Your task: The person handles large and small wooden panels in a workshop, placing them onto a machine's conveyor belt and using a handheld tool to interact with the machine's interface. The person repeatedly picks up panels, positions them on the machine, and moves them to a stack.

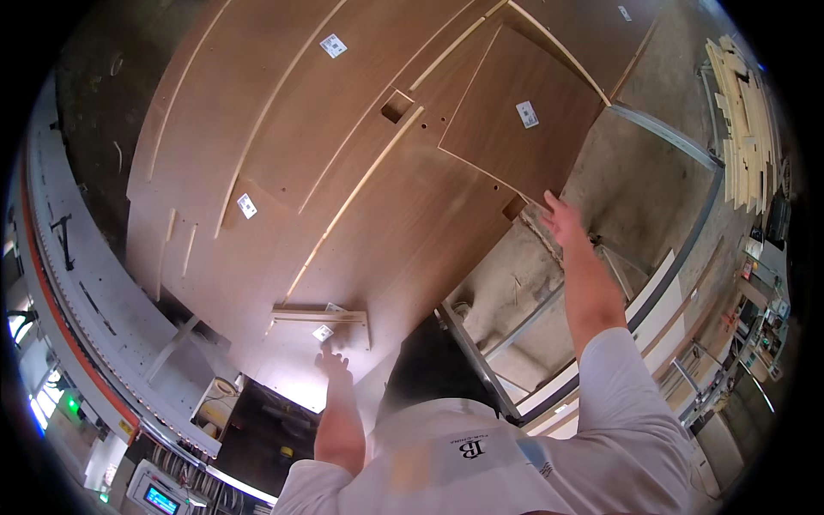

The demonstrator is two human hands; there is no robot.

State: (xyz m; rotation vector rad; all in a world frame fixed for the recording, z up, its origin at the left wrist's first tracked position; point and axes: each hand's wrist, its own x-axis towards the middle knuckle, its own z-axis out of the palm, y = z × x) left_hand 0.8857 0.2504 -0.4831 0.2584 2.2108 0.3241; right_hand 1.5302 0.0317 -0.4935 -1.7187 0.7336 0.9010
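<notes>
Wood-brown panels lie in a broad layered spread, and a squarish panel point(493, 94) with a white label rests on top at the far right. My right hand point(562, 221) reaches out to that panel's near corner with fingers stretched. Whether the fingertips touch the edge I cannot tell. My left hand point(333, 365) is beside a small stack of narrow boards point(348, 330), fingers apart and nothing in them. The small stack sits on a large panel point(386, 232) and carries a white label point(323, 334).
A metal frame point(665, 133) edges the right side above the floor. Pale wood strips point(742, 129) are piled at the far right. On the left runs a long machine rail point(90, 318), with a small control screen point(161, 499) low down. A dark box point(262, 433) stands near my left arm.
</notes>
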